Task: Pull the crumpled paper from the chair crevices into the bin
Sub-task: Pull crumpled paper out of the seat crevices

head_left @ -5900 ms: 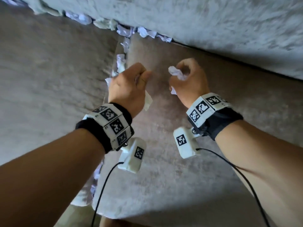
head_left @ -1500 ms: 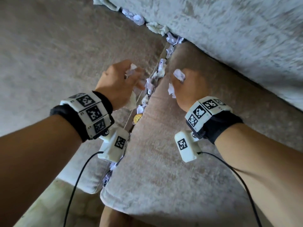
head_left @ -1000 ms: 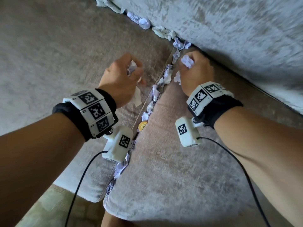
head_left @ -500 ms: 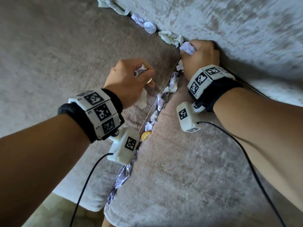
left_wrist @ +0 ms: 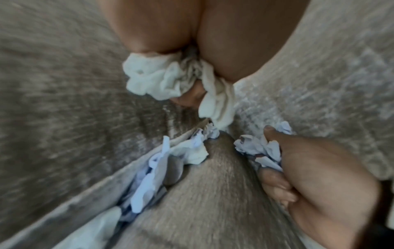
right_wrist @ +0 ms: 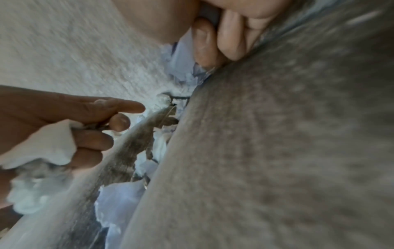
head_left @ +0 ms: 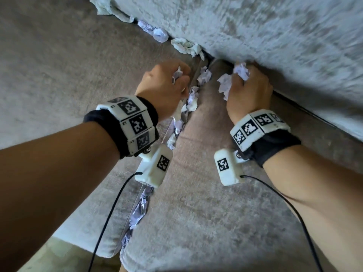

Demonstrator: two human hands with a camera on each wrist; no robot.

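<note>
Crumpled paper [head_left: 191, 99] lies wedged along the crevice [head_left: 182, 122] between the two seat cushions, running from the front edge of the chair up to the corner where both cushions meet the backrest [head_left: 265, 32]; further wads [head_left: 186, 47] sit in the seam along the foot of the backrest, toward its left end. My left hand [head_left: 165, 89] hovers just left of the crevice near that corner, its grip curled round a pale wad [left_wrist: 170, 79], with the forefinger extended in the right wrist view. My right hand [head_left: 249, 91] rests at the rear edge of the right seat cushion [head_left: 206, 203], pressed against the backrest, its grip clenched on a white wad [head_left: 232, 79] that bulges out between thumb and fingers. The left seat cushion [head_left: 59, 65] fills the left side of the head view. Marker bands and small camera housings [head_left: 155, 167] are strapped to both wrists, each trailing a black cable [head_left: 110, 213]. I see no bin from any of my views.
</note>
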